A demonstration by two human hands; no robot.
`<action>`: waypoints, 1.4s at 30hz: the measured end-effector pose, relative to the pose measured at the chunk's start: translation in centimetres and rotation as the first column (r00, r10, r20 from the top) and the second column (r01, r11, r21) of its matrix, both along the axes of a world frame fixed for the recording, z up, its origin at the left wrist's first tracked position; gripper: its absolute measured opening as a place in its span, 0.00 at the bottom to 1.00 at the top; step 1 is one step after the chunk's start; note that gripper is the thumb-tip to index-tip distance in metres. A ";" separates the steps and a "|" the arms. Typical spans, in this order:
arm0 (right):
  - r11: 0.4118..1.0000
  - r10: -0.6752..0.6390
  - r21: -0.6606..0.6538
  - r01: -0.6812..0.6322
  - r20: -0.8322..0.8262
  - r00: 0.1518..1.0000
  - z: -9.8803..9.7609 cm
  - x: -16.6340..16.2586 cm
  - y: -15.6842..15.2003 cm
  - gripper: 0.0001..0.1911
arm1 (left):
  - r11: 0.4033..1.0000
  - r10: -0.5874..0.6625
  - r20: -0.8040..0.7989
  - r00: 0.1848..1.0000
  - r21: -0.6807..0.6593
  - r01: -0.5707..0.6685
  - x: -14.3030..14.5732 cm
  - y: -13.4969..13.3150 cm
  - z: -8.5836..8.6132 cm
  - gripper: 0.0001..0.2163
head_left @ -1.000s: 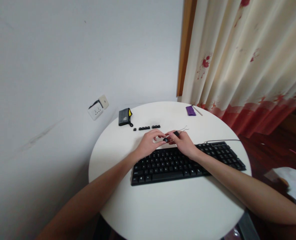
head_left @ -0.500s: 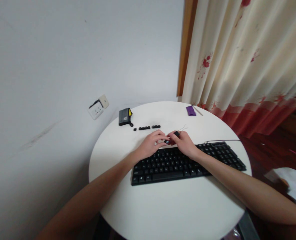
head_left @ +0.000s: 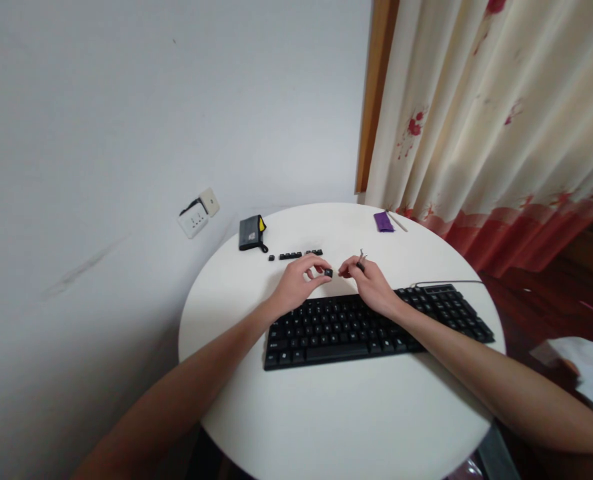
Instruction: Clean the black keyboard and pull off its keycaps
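Observation:
Between the thumb and fingers of my left hand (head_left: 297,281) is a small black keycap (head_left: 329,273), held just above the far edge of the keyboard. My right hand (head_left: 371,283) is closed around a keycap puller (head_left: 361,264), with a black handle and thin wire ends that point away from me. Both hands are close together but apart. Below them lies the black keyboard (head_left: 336,337), its far middle part hidden by my hands. Several loose keycaps (head_left: 290,255) stand in a row beyond my left hand.
The round white table (head_left: 346,407) carries a dark grey pouch (head_left: 251,233) at the far left. A purple cloth piece (head_left: 383,222) and a thin light stick (head_left: 397,222) lie at the far right. The keyboard's cable (head_left: 449,281) runs off to the right. A wall socket (head_left: 193,220) is beside the table.
My hands have drawn slightly apart, and the keycap is now only in my left fingers. The puller has turned in my right hand, its wires now pointing more upward.

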State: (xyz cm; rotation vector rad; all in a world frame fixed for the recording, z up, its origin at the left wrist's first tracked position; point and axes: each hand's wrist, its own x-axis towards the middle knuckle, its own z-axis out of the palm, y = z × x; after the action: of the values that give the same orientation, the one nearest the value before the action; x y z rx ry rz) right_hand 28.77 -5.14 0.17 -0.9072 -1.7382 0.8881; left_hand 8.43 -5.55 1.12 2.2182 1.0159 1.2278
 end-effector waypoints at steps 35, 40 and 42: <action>0.970 -0.166 0.227 0.083 0.373 0.913 3.6 1.2 5.5 0.10 | 0.985 0.120 0.606 0.786 0.025 -0.169 -1.5 0.5 1.3 0.21; 0.978 -0.162 0.197 0.065 0.528 0.834 1.6 -0.1 10.3 0.10 | 0.984 0.132 0.606 0.785 0.018 -0.180 -1.8 0.5 1.4 0.21; 0.984 -0.155 0.165 0.070 0.585 0.796 0.5 -0.7 11.6 0.10 | 0.982 0.148 0.598 0.788 0.008 -0.190 -1.7 0.4 1.4 0.22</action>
State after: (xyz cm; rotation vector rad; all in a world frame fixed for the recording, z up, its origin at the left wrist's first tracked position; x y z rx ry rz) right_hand 28.03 6.46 0.67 -1.2783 -2.2162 0.4054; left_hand 6.71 -5.17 2.54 1.6086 0.9205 1.9026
